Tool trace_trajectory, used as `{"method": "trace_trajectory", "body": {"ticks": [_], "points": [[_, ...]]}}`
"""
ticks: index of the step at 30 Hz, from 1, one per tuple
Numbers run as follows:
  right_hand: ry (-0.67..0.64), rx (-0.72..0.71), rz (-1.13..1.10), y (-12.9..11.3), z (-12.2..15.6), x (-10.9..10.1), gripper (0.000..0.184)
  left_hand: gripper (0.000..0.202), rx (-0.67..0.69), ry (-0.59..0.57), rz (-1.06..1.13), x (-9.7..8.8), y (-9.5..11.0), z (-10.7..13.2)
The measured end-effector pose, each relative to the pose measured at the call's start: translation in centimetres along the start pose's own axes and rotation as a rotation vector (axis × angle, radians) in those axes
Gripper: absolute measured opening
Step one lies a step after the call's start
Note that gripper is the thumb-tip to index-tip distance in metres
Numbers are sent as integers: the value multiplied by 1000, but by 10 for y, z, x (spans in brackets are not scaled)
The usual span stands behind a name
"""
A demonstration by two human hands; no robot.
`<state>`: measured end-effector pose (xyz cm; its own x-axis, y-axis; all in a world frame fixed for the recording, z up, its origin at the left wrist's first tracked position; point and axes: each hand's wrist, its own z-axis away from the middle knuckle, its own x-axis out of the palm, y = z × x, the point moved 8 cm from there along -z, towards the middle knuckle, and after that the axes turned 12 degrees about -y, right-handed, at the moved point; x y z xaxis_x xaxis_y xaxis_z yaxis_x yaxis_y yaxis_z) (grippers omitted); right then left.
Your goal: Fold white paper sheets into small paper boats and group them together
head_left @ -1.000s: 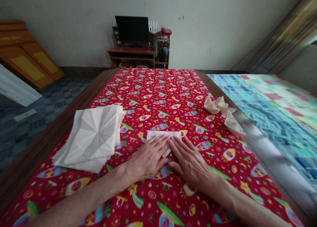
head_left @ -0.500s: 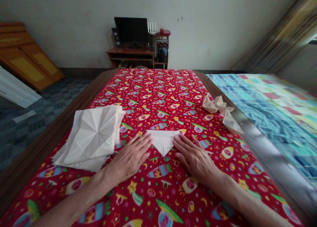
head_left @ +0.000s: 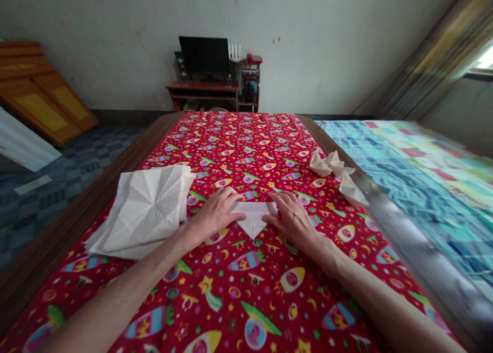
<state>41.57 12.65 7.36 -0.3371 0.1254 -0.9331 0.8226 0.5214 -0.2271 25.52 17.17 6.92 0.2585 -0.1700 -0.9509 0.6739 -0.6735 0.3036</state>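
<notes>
A white folded paper [head_left: 253,220] lies on the red patterned cloth in front of me, its point toward me and its straight edge away. My left hand [head_left: 220,209] grips the left corner, thumb on top and bent fingers at the far edge. At the right corner, my right hand [head_left: 290,214] has its thumb on the paper and its fingers curled over the back edge. Both hands partly cover the corners. Left of my left hand lies a stack of creased paper sheets [head_left: 144,209].
Several folded paper shapes [head_left: 351,190] stand near the table's right edge. The red cloth [head_left: 246,301] covers the table. A bed [head_left: 416,189] adjoins on the right. Beyond the table's far end, a monitor [head_left: 204,58] stands on a small desk [head_left: 204,90]; a wooden cabinet [head_left: 42,96] is at left.
My hands went from lying flat beside the paper to bent fingers and thumbs at its two upper corners. The view has tilted slightly upward.
</notes>
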Motion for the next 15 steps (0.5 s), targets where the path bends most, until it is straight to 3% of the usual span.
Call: {"method": "trace_trajectory", "body": {"ticks": [3,7,15], "points": [[-13,-17,13,4,0,3,52,41,-57,-105,-13,6,-1,-8],[-43,-56,-2,4,0,8,55,34,-73,-142,2,7,-2,-14],[-67,-51,-55,3,-5,0,60,17,-126,-220,289,9,-9,-12]]}}
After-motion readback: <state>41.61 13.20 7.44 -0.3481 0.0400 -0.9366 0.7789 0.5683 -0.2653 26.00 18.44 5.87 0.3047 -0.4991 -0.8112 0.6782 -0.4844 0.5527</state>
